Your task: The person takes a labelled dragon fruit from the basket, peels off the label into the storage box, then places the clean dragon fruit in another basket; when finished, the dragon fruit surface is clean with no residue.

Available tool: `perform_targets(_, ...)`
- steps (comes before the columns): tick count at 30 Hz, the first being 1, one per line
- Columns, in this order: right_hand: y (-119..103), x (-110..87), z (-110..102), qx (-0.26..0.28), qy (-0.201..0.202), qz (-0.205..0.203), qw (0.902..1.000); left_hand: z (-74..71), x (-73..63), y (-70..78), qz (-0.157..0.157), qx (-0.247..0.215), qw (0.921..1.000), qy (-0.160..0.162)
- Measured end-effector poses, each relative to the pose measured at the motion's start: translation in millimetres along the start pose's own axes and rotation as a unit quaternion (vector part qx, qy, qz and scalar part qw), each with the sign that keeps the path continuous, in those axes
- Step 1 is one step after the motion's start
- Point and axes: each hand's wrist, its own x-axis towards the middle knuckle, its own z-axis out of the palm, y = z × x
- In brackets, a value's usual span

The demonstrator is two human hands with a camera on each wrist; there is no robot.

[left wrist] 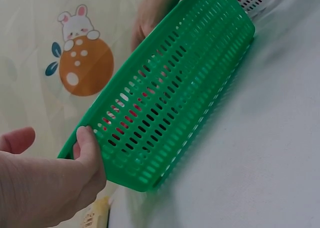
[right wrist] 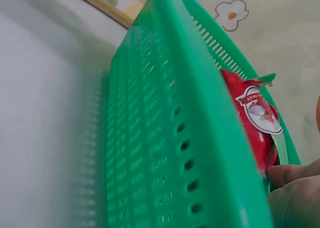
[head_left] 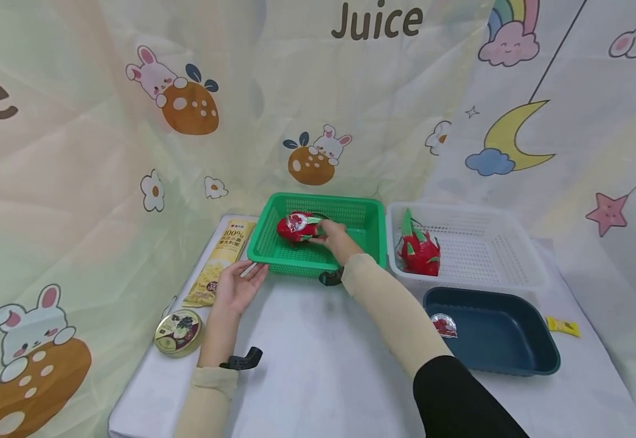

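In the head view my right hand (head_left: 338, 241) reaches over the near rim of a green basket (head_left: 369, 210) and grips the leafy end of a red dragon fruit (head_left: 287, 228) with a round white label. The right wrist view shows the fingertips (right wrist: 282, 174) against the fruit, partly hidden by the basket wall. At the basket's near left corner my left hand (head_left: 237, 289) is palm up, its extended fingers touching the rim. Seen from the left wrist, a finger (left wrist: 89, 145) lies against the outer wall and the thumb (left wrist: 20, 139) stands apart.
Right of the green basket stands a white basket (head_left: 493, 281) with another dragon fruit (head_left: 422, 255). Before it sit a dark blue tray (head_left: 498, 365) with a round label (head_left: 443, 325) and a small yellow packet (head_left: 563, 326). A yellow pasta bag (head_left: 221, 258) and round tin (head_left: 178, 333) lie left.
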Motion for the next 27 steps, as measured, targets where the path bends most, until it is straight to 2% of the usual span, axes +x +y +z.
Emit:
perform_targets(3, 0, -0.2, -4, -0.016, -0.007, -0.009, 0.9998, 0.0, -0.9, -0.1, 0.001, 0.0, 1.0, 0.001)
perform_targets(7, -4, -0.9, -7, -0.063, -0.013, -0.022, 0.9977, 0.6, -1.5, -0.2, 0.003, 0.001, 1.0, -0.001)
perform_targets(12, -14, -4.5, -7, -0.105, -0.024, -0.019, 0.994, 0.1, -1.4, 0.2, 0.006, 0.001, 1.0, -0.002)
perform_targets(27, -46, -35.4, -17, -0.13, -0.031, -0.025, 0.9908, 4.2, -3.2, -0.2, 0.007, -0.004, 1.0, 0.002)
